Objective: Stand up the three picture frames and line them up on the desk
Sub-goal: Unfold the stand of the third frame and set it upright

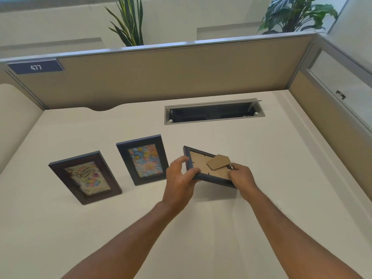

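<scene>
Two picture frames stand upright on the white desk (261,178). The dark brown one with a "Happy Birthday" picture (85,177) is at the left. A dark grey one with a flower picture (143,159) stands to its right. A third dark frame (203,164) is held above the desk, back side up, showing its brown cardboard backing and the folded-out stand flap (219,162). My left hand (180,178) grips its near left edge. My right hand (242,178) holds its near right corner, fingers by the flap.
An open cable tray slot (214,113) is sunk in the desk behind the frames. Beige partition walls (181,77) close the back and right sides, with a "477" sign (36,67) at the left. Two plants rise behind the partition.
</scene>
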Tool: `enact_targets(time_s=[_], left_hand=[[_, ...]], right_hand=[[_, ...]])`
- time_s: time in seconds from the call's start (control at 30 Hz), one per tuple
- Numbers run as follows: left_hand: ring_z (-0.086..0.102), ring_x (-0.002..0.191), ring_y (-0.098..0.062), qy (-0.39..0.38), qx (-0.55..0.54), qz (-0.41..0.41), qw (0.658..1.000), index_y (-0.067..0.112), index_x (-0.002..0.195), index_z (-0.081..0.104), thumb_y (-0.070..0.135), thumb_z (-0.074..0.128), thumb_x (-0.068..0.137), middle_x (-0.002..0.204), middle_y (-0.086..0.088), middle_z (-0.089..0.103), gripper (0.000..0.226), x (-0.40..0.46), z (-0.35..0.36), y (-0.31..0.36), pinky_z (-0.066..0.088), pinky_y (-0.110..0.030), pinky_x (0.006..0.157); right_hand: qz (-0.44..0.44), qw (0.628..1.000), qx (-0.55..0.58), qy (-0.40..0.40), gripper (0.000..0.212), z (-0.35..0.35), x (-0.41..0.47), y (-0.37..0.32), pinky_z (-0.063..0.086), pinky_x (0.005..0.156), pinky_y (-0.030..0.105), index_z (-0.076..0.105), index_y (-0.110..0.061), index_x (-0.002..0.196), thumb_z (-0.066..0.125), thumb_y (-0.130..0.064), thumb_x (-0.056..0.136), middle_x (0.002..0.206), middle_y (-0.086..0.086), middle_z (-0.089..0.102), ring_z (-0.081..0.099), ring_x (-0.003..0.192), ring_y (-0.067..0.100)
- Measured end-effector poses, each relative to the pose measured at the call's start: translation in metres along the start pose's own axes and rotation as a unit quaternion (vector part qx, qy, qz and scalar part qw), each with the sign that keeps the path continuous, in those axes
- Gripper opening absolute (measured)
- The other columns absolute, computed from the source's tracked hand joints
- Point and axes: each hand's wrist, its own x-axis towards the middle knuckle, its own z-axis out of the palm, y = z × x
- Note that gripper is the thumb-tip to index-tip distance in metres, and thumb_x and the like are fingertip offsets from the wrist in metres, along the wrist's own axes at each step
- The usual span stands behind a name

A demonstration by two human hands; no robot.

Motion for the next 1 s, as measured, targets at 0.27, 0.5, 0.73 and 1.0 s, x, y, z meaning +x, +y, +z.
enact_targets(time_s=[0.27,0.5,0.73,1.0], left_hand=[[0.061,0.113,-0.030,0.027,0.031,0.129,0.991,0.011,0.106,0.073,0.020,0.076,0.084,0.111,-0.008,0.072,0.024,0.036,-0.019,0.017,0.044,-0.050,0.095],[0.055,0.124,-0.026,0.017,-0.053,0.075,0.996,0.011,0.132,0.058,0.014,0.075,0.085,0.128,-0.008,0.065,0.050,0.055,-0.017,0.037,0.043,-0.046,0.106],[0.040,0.136,-0.016,0.035,-0.256,-0.300,0.918,0.025,0.151,0.024,0.032,0.075,0.086,0.150,-0.004,0.042,0.082,0.060,-0.005,0.024,0.040,-0.037,0.110],[0.072,0.103,-0.022,-0.167,-0.443,-0.390,0.790,0.018,0.116,0.065,0.019,0.069,0.092,0.111,-0.011,0.075,0.025,0.051,0.001,-0.012,0.056,-0.044,0.093]], right_hand=[[-0.248,0.960,0.018,-0.129,0.041,-0.021,-0.031,0.002,0.041,0.091,0.007,0.061,-0.046,0.124,0.066,-0.054,0.084,0.128,-0.030,0.057,0.051,0.119,-0.008],[-0.337,0.938,-0.009,-0.078,0.039,-0.022,-0.028,0.002,0.046,0.084,0.009,0.064,-0.041,0.117,0.064,-0.013,0.091,0.111,-0.023,0.068,0.064,0.104,0.001],[-0.192,0.962,0.180,-0.071,0.026,-0.018,-0.020,0.006,0.059,0.081,0.031,0.070,-0.025,0.114,0.071,-0.022,0.088,0.106,-0.008,0.075,0.071,0.098,0.014],[-0.124,0.917,0.350,-0.144,0.035,-0.013,-0.012,0.004,0.058,0.081,0.045,0.071,-0.017,0.115,0.077,-0.019,0.081,0.117,0.015,0.071,0.069,0.105,0.036]])
